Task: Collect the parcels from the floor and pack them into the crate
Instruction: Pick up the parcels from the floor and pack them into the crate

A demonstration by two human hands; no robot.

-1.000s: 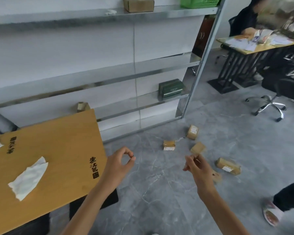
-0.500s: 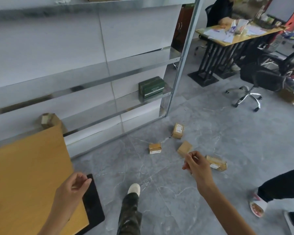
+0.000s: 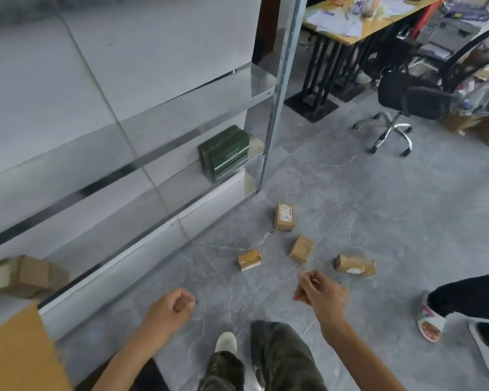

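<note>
My left hand (image 3: pixel 171 309) and right hand (image 3: pixel 319 292) hang curled on nothing, parcels (image 3: pixel 301 248) lying on the floor (image 3: pixel 407 207) just ahead, small stiff taped card, probably light, so I'd pinch across the narrow sides

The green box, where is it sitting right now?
In the head view the green box stands left of centre on a low metal shelf, close to the upright post and up-left of the nearest parcel.

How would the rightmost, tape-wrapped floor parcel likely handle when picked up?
The tape-wrapped parcel looks boxy and flat-sided, so probably stiff and unlikely to roll. Its glossy tape may be slightly slippery. Being small, it is likely light.
</note>
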